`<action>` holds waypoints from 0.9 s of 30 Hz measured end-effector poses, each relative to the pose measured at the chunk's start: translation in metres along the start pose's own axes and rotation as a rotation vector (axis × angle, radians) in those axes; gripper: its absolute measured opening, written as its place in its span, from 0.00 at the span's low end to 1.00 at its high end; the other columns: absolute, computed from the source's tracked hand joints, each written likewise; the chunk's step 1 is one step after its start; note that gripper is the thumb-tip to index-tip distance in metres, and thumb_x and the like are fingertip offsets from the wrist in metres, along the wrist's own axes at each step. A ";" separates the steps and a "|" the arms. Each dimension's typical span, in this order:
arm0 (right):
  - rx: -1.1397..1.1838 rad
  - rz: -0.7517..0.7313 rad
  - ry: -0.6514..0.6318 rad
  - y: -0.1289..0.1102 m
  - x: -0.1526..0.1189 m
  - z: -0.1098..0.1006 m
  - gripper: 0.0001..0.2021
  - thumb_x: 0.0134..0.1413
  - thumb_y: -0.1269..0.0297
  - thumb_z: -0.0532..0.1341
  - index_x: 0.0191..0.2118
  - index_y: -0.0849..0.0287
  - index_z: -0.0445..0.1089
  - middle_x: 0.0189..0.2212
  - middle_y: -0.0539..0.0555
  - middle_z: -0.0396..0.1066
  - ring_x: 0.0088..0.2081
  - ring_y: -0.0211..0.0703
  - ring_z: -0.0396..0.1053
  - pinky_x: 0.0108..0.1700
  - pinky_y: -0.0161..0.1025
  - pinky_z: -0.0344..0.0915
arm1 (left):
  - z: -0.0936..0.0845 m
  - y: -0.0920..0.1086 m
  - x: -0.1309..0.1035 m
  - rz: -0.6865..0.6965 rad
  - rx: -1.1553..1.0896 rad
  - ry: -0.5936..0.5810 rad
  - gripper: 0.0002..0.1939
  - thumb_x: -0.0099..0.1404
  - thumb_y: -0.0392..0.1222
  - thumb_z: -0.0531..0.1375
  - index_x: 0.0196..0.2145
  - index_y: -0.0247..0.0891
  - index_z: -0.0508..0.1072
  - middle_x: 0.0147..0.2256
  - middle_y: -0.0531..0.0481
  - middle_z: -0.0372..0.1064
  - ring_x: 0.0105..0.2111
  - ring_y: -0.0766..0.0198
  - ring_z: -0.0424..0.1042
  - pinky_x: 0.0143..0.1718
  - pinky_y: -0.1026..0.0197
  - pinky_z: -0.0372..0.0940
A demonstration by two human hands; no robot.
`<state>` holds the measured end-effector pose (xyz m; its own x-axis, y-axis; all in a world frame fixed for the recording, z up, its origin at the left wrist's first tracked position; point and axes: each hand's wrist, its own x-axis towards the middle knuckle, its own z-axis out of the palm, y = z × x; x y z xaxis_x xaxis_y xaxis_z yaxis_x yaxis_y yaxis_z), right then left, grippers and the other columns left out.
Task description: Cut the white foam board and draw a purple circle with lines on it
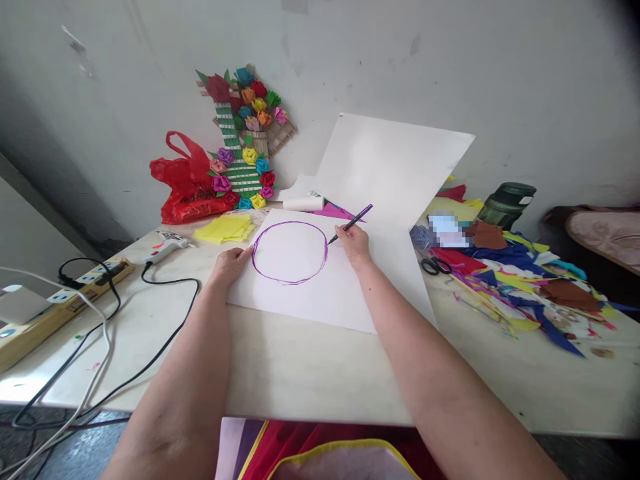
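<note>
A large white sheet (300, 303) lies on the table with a purple circle (292, 223) drawn on it in overlapping lines. The purple marker (359, 216) is pinched in my right hand (354, 245), its tip at the circle's right edge. At the sheet's left edge rests my left hand (233, 265), its fingers close together on the paper's border. A folded part of white board (395, 167) stands up behind, leaning against the wall.
At left are a glue gun (167, 248), cables, a power strip (75, 300), yellow paper (225, 228), a red bag (187, 187) and paper-flower craft (243, 173). At right, scissors (436, 266), colourful scraps (525, 280) and a green bottle (506, 205).
</note>
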<state>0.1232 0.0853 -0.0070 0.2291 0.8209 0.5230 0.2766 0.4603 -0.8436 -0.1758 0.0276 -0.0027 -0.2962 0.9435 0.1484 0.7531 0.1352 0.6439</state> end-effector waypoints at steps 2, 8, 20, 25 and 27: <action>-0.020 -0.001 0.002 -0.001 0.000 0.000 0.14 0.42 0.52 0.58 0.26 0.59 0.68 0.27 0.52 0.69 0.36 0.42 0.64 0.42 0.40 0.59 | 0.000 0.000 0.000 -0.004 -0.003 -0.001 0.27 0.52 0.62 0.49 0.26 0.34 0.71 0.22 0.51 0.66 0.26 0.63 0.63 0.24 0.65 0.54; -0.070 0.005 -0.007 -0.007 -0.003 0.000 0.13 0.42 0.53 0.58 0.25 0.58 0.67 0.28 0.52 0.68 0.36 0.43 0.63 0.42 0.41 0.59 | 0.000 0.000 0.000 0.013 0.000 0.003 0.27 0.52 0.63 0.49 0.26 0.35 0.71 0.23 0.51 0.66 0.27 0.63 0.63 0.25 0.65 0.54; -0.070 -0.004 -0.015 -0.004 -0.002 0.001 0.12 0.43 0.54 0.58 0.24 0.58 0.67 0.28 0.51 0.69 0.36 0.42 0.63 0.41 0.41 0.58 | 0.000 0.001 -0.001 0.005 -0.005 0.002 0.27 0.52 0.63 0.49 0.26 0.33 0.71 0.21 0.51 0.64 0.25 0.64 0.62 0.24 0.65 0.54; -0.037 0.007 0.013 0.002 0.000 0.003 0.13 0.43 0.52 0.58 0.25 0.58 0.67 0.27 0.51 0.68 0.35 0.42 0.63 0.42 0.41 0.59 | -0.001 0.004 -0.002 -0.008 0.011 -0.001 0.27 0.52 0.62 0.49 0.27 0.34 0.71 0.23 0.51 0.66 0.26 0.64 0.63 0.25 0.65 0.54; -0.045 0.006 0.014 0.003 0.000 0.004 0.13 0.42 0.52 0.58 0.25 0.59 0.67 0.27 0.51 0.68 0.35 0.41 0.63 0.42 0.41 0.59 | -0.001 0.004 -0.002 -0.008 0.017 -0.002 0.27 0.52 0.62 0.48 0.27 0.34 0.71 0.22 0.51 0.65 0.26 0.64 0.62 0.25 0.65 0.54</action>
<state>0.1209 0.0883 -0.0101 0.2439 0.8188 0.5198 0.3169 0.4393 -0.8406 -0.1727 0.0258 0.0000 -0.3016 0.9428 0.1417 0.7603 0.1482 0.6324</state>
